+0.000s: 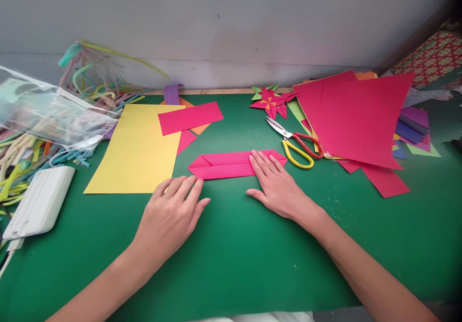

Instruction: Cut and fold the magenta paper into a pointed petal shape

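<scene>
— While the left hand [173,213] arches over the green tabletop [234,259], how are its fingers?

— Loosely bent, slightly parted, thumb free. Fingertips by the near left corner of the folded pink strip [224,166]; contact there, cannot tell.

— And the right hand [279,187]?

— Opened out, laid flat. Fingers rest on the strip's right part; thumb stands wide of them, off the paper.

— Strip's position?

— Under the right fingers, just beyond the left fingertips. Lies flat, lengthwise crease, both ends tapered.

— Just past the right hand?

— Scissors [285,133], to its right, one handle loop red, one yellow, blades pointing away and leftward.

— Beyond the left hand?

— Yellow sheet [133,148], its near right corner partly covered by that hand. Red rectangle [191,118] overlaps the sheet's far right corner.

— Farthest out?

— Past the right fingers, pointed paper stars [269,101]; to their right, large red sheets [357,115], piled.
</scene>
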A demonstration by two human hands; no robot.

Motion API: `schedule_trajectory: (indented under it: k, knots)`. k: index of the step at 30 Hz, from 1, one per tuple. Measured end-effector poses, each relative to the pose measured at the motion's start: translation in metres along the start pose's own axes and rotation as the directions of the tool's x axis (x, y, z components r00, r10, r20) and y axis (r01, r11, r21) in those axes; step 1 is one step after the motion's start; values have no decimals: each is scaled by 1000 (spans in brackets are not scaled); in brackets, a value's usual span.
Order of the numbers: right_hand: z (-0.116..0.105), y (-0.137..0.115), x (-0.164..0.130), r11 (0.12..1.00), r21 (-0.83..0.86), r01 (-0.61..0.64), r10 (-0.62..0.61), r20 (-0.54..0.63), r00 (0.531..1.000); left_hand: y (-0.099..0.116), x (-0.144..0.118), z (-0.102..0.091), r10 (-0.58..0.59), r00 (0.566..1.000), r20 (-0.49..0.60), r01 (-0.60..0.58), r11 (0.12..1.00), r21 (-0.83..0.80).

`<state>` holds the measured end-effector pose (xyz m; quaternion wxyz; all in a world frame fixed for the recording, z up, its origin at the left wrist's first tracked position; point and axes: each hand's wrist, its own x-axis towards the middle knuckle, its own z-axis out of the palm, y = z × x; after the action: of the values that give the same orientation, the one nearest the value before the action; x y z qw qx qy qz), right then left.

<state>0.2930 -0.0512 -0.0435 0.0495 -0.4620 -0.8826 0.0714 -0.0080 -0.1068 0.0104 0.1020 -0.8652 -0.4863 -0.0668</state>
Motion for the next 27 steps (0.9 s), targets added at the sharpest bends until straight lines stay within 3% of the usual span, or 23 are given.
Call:
schedule_trajectory:
  k: [2, 5, 11, 17, 20, 23, 27]
  knots:
    - [0, 0, 0, 1000, -4, 0, 0, -4, 1000, -3, 13, 7, 62, 997, -43, -65, 996, -59]
    - [0, -1, 0, 1000, -1, 4, -4, -16, 1000, -4, 33, 24, 192, 981, 1, -189, 969, -162]
    - [0, 0, 0, 1000, 17, 2, -2, -12, 1000, -7, 47, 51, 278, 957, 84, -252, 940, -229]
    - [-3, 1, -2, 1000, -1, -3, 3, -51, 999, -9, 45, 51, 286, 953, 97, -255, 935, -245]
    - [-9, -7, -4, 998, -10, 59, -60, -89, 994, -9, 46, 50, 293, 950, 111, -262, 937, -232]
    - [-12, -19, -7, 977, 14, 214, -213, -10, 977, -9, 46, 49, 291, 949, 118, -261, 940, -220]
    - [-11, -24, -17, 984, -2, 177, -177, 49, 983, -9, 46, 49, 294, 949, 116, -265, 940, -217]
